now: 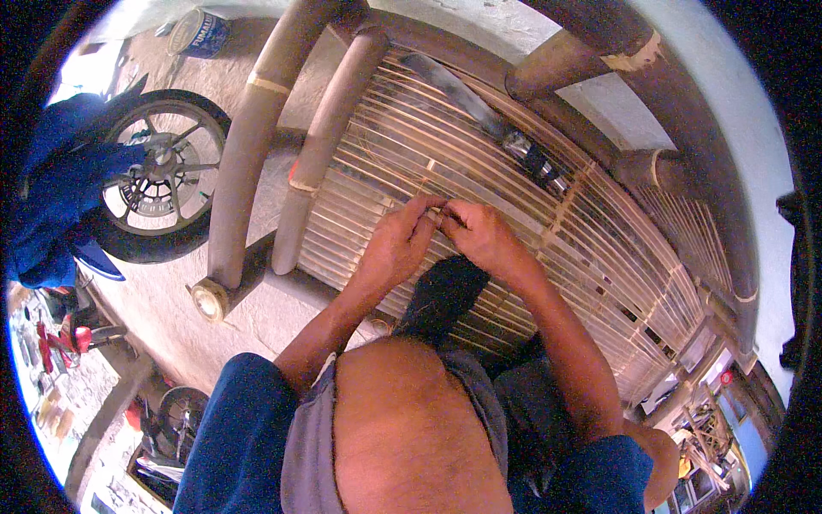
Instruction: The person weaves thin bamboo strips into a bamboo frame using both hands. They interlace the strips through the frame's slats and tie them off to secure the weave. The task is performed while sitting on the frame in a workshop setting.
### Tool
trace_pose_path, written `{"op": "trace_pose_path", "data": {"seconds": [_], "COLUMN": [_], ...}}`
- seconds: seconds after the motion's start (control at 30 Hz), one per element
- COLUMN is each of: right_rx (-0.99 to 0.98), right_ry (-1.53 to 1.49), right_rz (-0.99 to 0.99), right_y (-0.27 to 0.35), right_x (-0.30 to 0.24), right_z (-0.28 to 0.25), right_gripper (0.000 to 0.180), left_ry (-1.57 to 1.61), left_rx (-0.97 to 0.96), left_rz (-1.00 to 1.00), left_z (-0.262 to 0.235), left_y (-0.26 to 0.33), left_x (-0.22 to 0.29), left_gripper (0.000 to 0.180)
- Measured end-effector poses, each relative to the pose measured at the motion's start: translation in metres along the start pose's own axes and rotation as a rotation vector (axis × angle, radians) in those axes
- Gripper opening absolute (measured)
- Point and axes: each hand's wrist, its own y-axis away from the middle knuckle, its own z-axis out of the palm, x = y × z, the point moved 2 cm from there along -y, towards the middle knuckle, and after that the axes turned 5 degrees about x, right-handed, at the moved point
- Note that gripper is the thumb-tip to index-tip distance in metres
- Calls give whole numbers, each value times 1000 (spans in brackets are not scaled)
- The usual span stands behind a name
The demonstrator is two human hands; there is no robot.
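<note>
My left hand (400, 244) and my right hand (481, 236) meet above a bench of split bamboo slats (514, 300). Fingers of both are pinched together at the tips, touching or nearly so. Whatever lies between them is too small and too hidden to make out. Thin light strands run over the slats just beyond the fingertips. Farther off on the slats rests a long flat grey blade-like thing (455, 94), with a dark and shiny end (535, 161) pointing right. Below my hands is a black cloth-like shape (441, 295), near my bare knee (402, 420).
Thick bamboo poles (257, 154) frame the bench on the left, and more poles (685, 103) rise at the right. A motorcycle wheel (163, 176) with blue cloth (51, 188) beside it stands at left. Farther back is a bucket (199, 34). Piled wood (706, 441) shows at lower right.
</note>
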Motion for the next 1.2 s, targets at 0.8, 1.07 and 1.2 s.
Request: {"op": "trace_pose_path", "data": {"seconds": [0.8,1.07,1.2], "right_rx": [75,108,127], "right_ry": [31,43,50], "right_rz": [-69,-133,-96], "right_y": [-2,-11,-27], "right_x": [4,-6,-11], "right_z": [-7,4,13], "right_gripper": [30,29,29], "left_ry": [196,269,214], "left_rx": [51,-16,147], "left_rz": [-129,-334,-292], "left_z": [-6,-10,-19], "left_y": [9,10,12], "left_x": [-22,-19,-23], "left_gripper": [25,21,21]}}
